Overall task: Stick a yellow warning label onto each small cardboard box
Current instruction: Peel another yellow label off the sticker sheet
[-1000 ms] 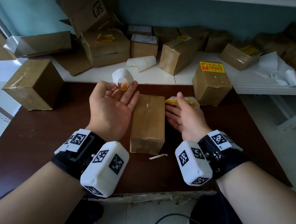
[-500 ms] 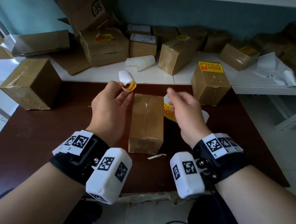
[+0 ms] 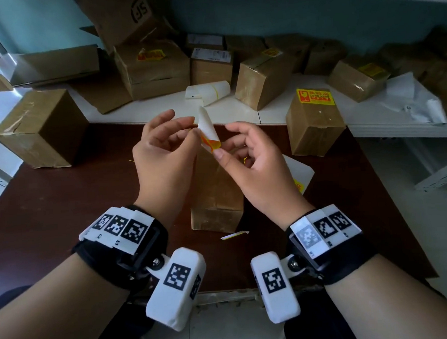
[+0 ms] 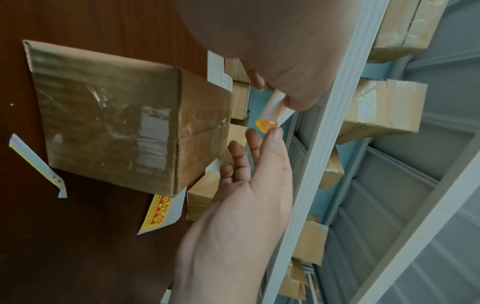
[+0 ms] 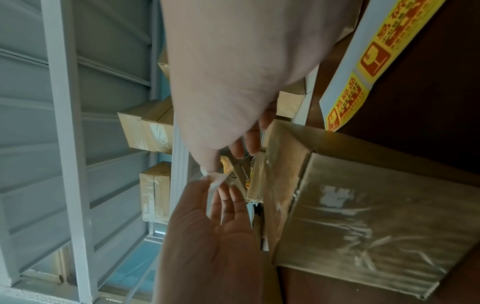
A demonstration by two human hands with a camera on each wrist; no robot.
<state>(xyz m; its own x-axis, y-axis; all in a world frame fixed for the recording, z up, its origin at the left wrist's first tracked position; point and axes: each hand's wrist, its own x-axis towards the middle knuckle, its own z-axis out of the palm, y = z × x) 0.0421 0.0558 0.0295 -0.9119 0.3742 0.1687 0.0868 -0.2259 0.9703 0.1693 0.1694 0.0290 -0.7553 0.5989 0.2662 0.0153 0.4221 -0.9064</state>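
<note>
STEP: peeling – your left hand [image 3: 163,152] pinches the curled white backing strip [image 3: 206,123], your right hand [image 3: 253,162] pinches its yellow label [image 3: 211,144] | BOX: unlabelled box [image 3: 216,193] on the bench [image 3: 62,205] beneath | NEXT: strip it free – press it flat on top.

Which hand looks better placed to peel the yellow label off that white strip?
Probably the right hand: its thumb and forefinger pinch the yellow label at its curled corner, while the left hand pinches the white strip higher up, steadying it.
</note>
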